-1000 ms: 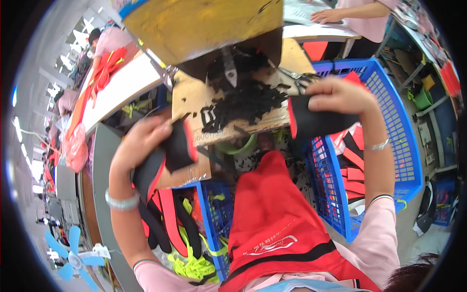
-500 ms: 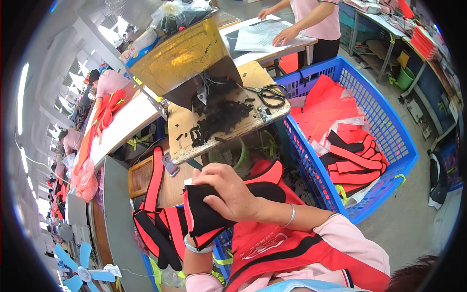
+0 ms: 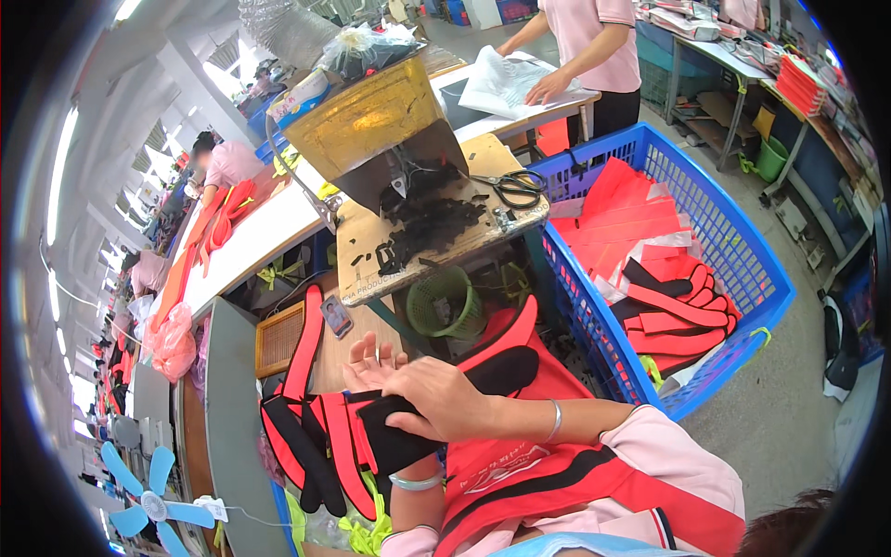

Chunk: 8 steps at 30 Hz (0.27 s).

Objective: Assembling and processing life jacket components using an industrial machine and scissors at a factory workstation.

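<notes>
My right hand is closed on a black and red padded fabric piece, its thumb pressing the black side. A longer curved part with a red face and black edge extends to the right behind that hand and looks joined to it. My left hand shows beyond the fabric, palm turned up, fingers apart and slightly curled. The black fabric lies across my left wrist and hides it. Just left of my hands, several red and black strap-like pieces lie heaped, one long strip pointing away.
Ahead stands a small work table with a yellow machine box, black scraps and black scissors. A blue basket of red pieces stands right. A green bin, a phone and a co-worker's hands are also around.
My left hand has come out from behind the fabric, its fingers now showing beyond it. The fabric has turned and dropped slightly under my right hand. The co-worker's white sheet is lifted and folded.
</notes>
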### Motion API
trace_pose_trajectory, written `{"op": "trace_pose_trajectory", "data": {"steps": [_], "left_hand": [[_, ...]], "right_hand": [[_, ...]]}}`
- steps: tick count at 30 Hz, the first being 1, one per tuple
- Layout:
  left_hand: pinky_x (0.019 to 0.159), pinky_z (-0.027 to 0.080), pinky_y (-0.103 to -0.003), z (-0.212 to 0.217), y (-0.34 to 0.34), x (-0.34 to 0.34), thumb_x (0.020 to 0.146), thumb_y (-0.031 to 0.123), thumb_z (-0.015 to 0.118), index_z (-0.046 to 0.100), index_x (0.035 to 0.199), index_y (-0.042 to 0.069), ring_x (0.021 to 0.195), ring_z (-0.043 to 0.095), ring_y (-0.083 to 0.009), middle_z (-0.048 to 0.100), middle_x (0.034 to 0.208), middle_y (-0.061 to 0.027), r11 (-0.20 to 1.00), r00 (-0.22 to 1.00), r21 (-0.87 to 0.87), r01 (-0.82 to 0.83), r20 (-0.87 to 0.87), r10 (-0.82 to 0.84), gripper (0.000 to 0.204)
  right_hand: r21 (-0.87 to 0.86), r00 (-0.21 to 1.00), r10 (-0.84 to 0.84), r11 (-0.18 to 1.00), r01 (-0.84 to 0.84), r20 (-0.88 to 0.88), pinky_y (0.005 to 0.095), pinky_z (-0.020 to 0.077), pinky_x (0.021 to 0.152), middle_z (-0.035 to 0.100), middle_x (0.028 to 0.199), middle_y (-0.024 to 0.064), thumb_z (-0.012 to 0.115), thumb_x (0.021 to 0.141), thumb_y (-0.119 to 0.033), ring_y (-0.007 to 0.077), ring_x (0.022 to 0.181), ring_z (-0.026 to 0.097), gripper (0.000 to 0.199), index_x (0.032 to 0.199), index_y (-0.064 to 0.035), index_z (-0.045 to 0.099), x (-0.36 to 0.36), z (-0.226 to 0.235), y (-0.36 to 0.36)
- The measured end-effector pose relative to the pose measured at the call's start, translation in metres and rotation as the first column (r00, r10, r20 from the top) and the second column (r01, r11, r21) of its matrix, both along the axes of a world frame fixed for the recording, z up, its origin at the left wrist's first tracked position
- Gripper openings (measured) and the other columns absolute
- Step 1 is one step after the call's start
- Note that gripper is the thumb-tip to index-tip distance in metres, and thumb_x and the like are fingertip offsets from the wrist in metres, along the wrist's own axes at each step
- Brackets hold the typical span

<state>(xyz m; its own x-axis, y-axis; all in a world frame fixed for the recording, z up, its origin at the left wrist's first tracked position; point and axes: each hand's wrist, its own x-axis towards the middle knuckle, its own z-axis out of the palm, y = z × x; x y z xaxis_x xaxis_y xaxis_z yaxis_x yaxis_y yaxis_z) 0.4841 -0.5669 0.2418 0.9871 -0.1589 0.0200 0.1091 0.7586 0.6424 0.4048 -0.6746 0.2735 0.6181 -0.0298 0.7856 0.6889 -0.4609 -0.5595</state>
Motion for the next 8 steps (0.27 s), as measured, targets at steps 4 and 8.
{"op": "trace_pose_trajectory", "data": {"steps": [4, 8], "left_hand": [[0.1, 0.045, -0.044, -0.019, 0.019, 0.0, 0.101, 0.053, 0.035, 0.053, 0.124, 0.012, 0.122, 0.051, -0.0275, 0.057, 0.128, -0.0111, 0.969, 0.92, -0.002, 0.245, 0.316, -0.232, 0.05], [0.112, 0.034, -0.043, 0.02, -0.021, -0.038, 0.104, 0.042, 0.036, 0.051, 0.123, 0.007, 0.122, 0.051, -0.0292, 0.056, 0.129, -0.0122, 0.933, 0.922, 0.33, 0.143, 0.299, -0.247, 0.042]], "right_hand": [[0.097, 0.994, 0.067, 0.994, -0.059, -0.084, 0.0392, 0.054, 0.081, 0.066, 0.101, 0.0159, 0.076, 0.077, -0.02, 0.0319, 0.088, 0.067, 0.041, 0.111, -0.0044, 0.06, -0.025, 0.018, -0.013], [0.03, 0.958, -0.274, 0.96, 0.277, -0.083, 0.039, 0.0549, 0.079, 0.066, 0.102, 0.0177, 0.067, 0.086, -0.02, 0.0318, 0.091, 0.068, 0.036, 0.116, -0.0021, 0.057, -0.031, 0.029, -0.108]]}}
